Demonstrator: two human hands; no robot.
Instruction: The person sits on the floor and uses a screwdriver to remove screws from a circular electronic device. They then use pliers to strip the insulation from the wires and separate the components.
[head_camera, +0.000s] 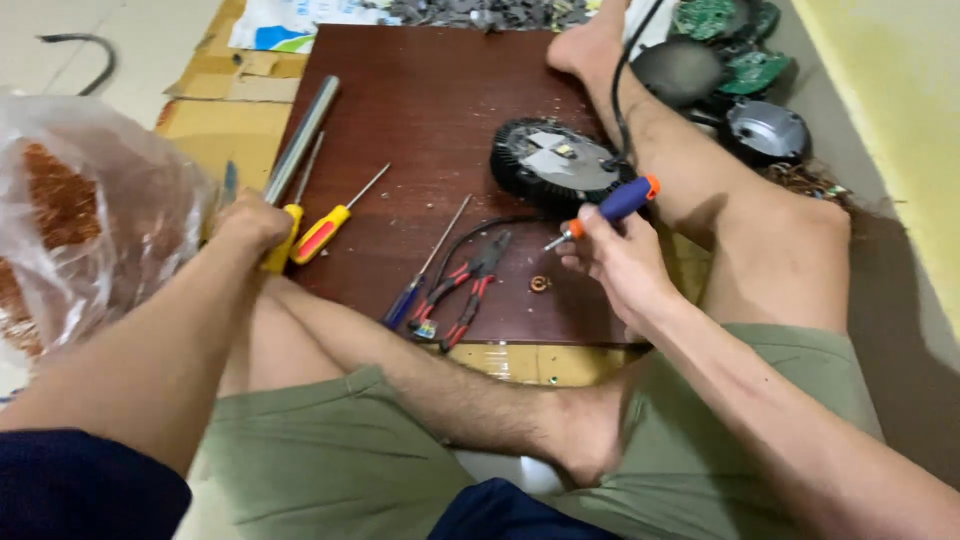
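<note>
**Operator A:** Report the hands, near items first.

**Operator B:** I see the right hand (618, 262) closed around a blue-and-orange screwdriver (612, 207). Its long axis runs from the orange cap at upper right down to the tip at lower left. The left hand (250, 222) is closed on the yellow handle of a screwdriver (283, 238) at the table's (420, 90) left edge, just beside a plastic bag of copper wire (75, 210).

**Operator A:** Where does the workpiece lie?

**Operator B:** The round black finned lamp housing (560, 162) lies on the table just beyond the right hand, up and slightly left of it. The right hand is much nearer; the left is well apart. A small brass ring (540, 284) sits on the table just left of the right hand.

**Operator A:** Obstructions?

**Operator B:** Between the hands lie red-handled pliers (470, 285), a blue-handled screwdriver (425, 275), and a red-and-yellow screwdriver (335, 222). A metal tube (302, 135) lies along the left edge. A black cable (622, 90) crosses the shin (690, 160) beside the housing. Further housings (765, 130) and green circuit boards (715, 20) lie beyond the leg.
</note>
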